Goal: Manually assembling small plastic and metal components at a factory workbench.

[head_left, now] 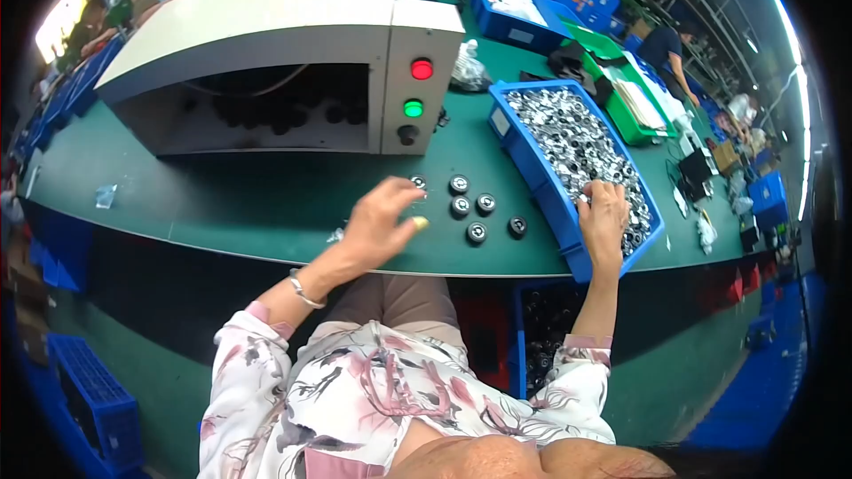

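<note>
Over the green table, my left hand (382, 220) reaches with bent fingers, the thumb apart and a yellow cover on its tip. Its fingertips are beside a black round part (418, 182); whether they touch it I cannot tell. Several similar black round parts (460, 207) with silvery centres lie loose to the right of that hand. My right hand (605, 217) is in a long blue bin (538, 179) heaped with small shiny metal parts (568, 129). Its fingers curl down among the pieces, and what they grip is hidden.
A cream-coloured machine (257, 22) with a dark opening, a red light and a green light stands beyond my left hand. Green trays (635, 120) and another blue bin (519, 28) sit farther back. Below the table edge is a bin of dark parts (543, 328). Other people work beyond.
</note>
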`<state>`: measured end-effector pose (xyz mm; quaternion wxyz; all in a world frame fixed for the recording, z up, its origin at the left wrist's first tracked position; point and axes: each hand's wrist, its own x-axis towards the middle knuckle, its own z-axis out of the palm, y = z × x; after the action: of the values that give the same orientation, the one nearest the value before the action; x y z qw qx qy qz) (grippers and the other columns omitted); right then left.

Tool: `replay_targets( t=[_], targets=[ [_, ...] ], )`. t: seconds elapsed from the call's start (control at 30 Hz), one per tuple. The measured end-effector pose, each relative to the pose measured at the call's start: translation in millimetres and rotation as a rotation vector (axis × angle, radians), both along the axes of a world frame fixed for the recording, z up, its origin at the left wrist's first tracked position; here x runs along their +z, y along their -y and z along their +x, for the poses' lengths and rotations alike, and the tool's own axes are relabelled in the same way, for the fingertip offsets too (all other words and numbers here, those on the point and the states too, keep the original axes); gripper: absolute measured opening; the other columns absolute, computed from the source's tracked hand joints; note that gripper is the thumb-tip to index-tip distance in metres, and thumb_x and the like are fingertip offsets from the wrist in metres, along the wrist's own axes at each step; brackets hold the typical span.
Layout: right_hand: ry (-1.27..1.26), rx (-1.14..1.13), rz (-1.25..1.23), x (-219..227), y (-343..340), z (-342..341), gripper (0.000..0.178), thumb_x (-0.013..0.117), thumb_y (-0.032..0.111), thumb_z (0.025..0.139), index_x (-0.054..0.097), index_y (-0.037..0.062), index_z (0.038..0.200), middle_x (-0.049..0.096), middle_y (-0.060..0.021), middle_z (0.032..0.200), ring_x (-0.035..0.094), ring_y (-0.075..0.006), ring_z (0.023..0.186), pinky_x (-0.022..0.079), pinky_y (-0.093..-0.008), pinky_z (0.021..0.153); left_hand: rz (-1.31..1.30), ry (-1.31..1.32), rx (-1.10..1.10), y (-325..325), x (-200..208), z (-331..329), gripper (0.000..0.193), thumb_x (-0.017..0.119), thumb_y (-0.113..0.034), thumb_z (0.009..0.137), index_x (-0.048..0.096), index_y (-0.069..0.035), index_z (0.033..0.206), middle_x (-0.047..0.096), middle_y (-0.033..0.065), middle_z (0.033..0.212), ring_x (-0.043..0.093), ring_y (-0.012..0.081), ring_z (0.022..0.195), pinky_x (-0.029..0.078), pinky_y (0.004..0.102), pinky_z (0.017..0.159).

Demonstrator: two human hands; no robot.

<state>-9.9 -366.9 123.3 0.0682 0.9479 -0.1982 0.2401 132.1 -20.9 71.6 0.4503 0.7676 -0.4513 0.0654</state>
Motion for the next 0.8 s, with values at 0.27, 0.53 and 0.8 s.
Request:
replay_targets(
  t=[0.27,0.53,0.8],
  targets=[
    [0.469,0.214,0.191,19,-58,18,0.019,0.062,0.000,0.087,0.062,-0.0007,0.106,0.063,-0.0150,0.098,0.060,-0.0316,0.092,0.047,-0.0412,0.082,0.082,0.231,0.511,-70,-18,153,0.032,0.060,0.005,0.077,0.068,-0.001,0.108,0.062,0.0221,0.105,0.064,0.0385,0.093,0.053,0.0426,0.081],
    [0.176,0.717,0.684,-49,-190,34,0.020,0.072,0.003,0.078,0.063,0.0032,0.095,0.061,-0.0111,0.090,0.060,-0.0314,0.086,0.049,-0.0409,0.075,0.237,0.215,0.515,-61,-46,194,0.026,0.064,0.000,0.079,0.068,0.000,0.105,0.064,0.0194,0.103,0.064,0.0382,0.093,0.053,0.0444,0.083],
    [0.147,0.615,0.493,-64,-214,55,0.027,0.075,0.005,0.075,0.063,0.0032,0.099,0.061,-0.0138,0.098,0.058,-0.0345,0.093,0.048,-0.0431,0.080,-0.569,-0.944,-0.098,-75,5,27,0.017,0.069,-0.014,0.091,0.064,0.002,0.096,0.060,0.0015,0.088,0.057,0.0098,0.078,0.047,0.0254,0.074]
  ],
)
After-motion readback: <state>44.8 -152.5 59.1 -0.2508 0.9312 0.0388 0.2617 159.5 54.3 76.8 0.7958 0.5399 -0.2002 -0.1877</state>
